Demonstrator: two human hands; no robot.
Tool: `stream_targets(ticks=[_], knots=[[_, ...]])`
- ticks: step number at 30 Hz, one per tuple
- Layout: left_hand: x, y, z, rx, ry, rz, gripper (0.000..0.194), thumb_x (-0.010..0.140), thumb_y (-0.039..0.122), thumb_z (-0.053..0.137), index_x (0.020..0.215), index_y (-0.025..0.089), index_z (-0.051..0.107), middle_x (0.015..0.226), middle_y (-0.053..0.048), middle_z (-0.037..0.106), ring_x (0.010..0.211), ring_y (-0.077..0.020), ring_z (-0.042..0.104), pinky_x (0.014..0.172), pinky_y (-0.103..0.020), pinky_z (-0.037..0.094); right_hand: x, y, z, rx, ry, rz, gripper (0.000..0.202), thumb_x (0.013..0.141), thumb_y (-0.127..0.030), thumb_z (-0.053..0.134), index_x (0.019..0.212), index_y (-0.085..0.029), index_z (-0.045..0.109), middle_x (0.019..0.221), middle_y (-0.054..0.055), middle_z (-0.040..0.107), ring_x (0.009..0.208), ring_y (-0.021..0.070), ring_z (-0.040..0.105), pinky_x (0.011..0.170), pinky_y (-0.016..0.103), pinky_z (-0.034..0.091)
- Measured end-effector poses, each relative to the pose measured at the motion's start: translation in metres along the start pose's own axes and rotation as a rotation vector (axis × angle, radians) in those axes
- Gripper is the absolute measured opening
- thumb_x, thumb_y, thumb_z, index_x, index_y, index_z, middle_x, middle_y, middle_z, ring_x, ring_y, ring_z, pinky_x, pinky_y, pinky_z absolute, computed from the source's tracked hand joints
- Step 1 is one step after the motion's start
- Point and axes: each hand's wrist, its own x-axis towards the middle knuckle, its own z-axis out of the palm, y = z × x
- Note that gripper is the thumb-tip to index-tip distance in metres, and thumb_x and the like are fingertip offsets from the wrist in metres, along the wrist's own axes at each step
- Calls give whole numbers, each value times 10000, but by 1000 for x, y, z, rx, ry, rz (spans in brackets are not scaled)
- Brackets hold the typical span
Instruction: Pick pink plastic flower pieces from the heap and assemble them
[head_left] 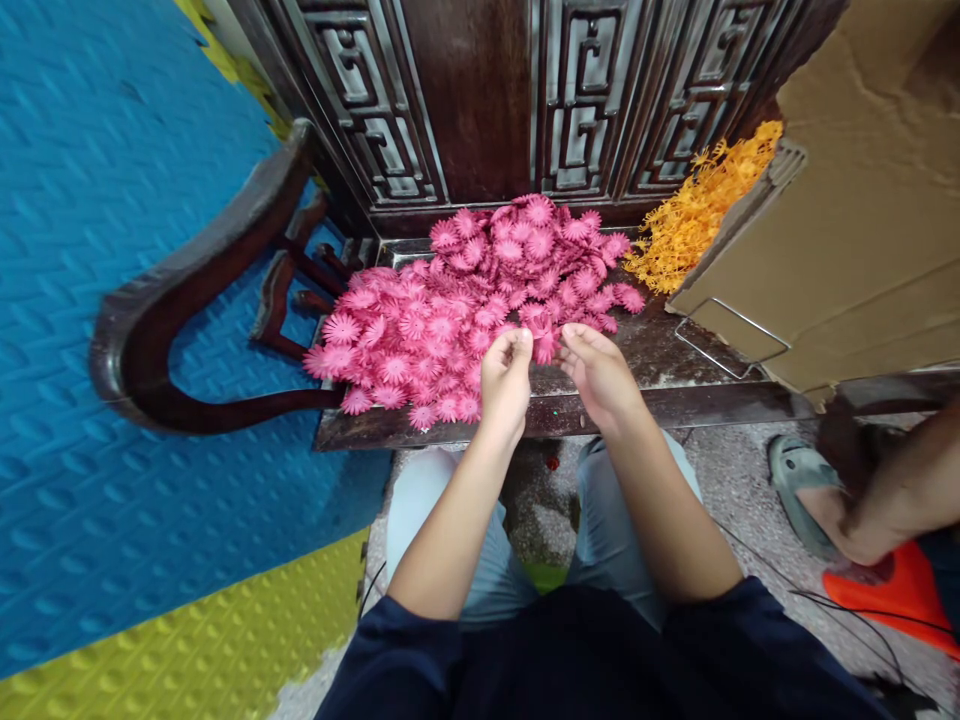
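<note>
A large heap of pink artificial flowers [427,330] covers the left and middle of the dark wooden bench [660,350]. My left hand [508,372] is closed in a pinch at the front of the heap; what it grips is too small to make out. Just to its right, my right hand [596,370] also has thumb and forefinger pressed together, with its other fingers curled. A single pink flower [547,343] shows between the two hands. Whether either hand holds it cannot be told.
Orange artificial flowers [694,215] lie at the back right beside a large cardboard sheet [840,230]. A wire frame [731,338] rests against the cardboard. The curved armrest [142,330] rises at left. Another person's foot [840,515] is at lower right, near cables.
</note>
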Motion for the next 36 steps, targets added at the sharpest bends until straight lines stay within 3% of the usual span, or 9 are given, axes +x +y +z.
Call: stream_targets(ticks=[4,7,12,16,19,22,25,31,36], knots=[[-3,0,-1,187,-1,205,434,786,607,563,724,184,486,680,17,442,650,-109,420,639,-237,370,1,-1,1,89,59,31,72,710,-199,660,722,-201,589,640,-50,623,592,96,544,654,246,439],[-1,0,-5,267,91,316,444,819,627,491,739,192,457,711,10,444,689,-117,436,678,-242,380,4,-6,-2,147,170,31,81,734,-122,567,716,-200,576,622,-46,625,579,97,552,657,248,454],[6,7,-13,206,260,327,428,808,606,530,749,187,468,680,32,408,631,-94,389,631,-223,350,8,-16,-15,170,252,-1,93,755,-114,543,738,-199,577,675,-34,647,617,85,573,653,229,462],[15,12,-18,-28,423,185,307,839,436,593,733,179,464,622,59,370,551,-69,330,549,-206,288,8,-15,-17,124,190,27,74,713,-186,638,754,-206,580,687,-38,638,632,88,567,645,227,453],[24,15,-23,-263,552,-115,252,893,308,530,708,181,416,599,70,369,487,-51,309,506,-199,251,6,-11,-13,61,154,41,141,665,-216,687,776,-204,601,658,-49,608,612,78,541,607,211,414],[27,15,-25,-372,587,-403,248,898,270,498,688,180,401,583,70,382,449,-44,316,484,-198,242,5,-8,-9,-8,149,12,186,622,-255,711,774,-213,611,618,-65,569,578,71,504,587,209,385],[22,12,-19,-307,493,-349,140,810,207,604,730,174,495,583,71,415,460,-42,341,487,-194,251,4,-5,-6,-125,136,-59,174,614,-296,705,732,-211,608,617,-66,565,579,73,493,593,220,375],[7,3,-3,36,19,18,175,675,293,747,693,164,631,619,43,503,576,-66,416,575,-207,330,0,-3,0,-299,59,-244,72,670,-246,664,695,-201,613,651,-47,589,611,87,501,657,249,406],[4,1,-5,328,-26,124,177,706,345,720,705,170,697,658,9,561,596,-90,456,581,-229,359,-1,-1,-1,-369,-38,-329,37,710,-229,662,704,-217,628,711,-24,626,697,124,560,722,280,438]])
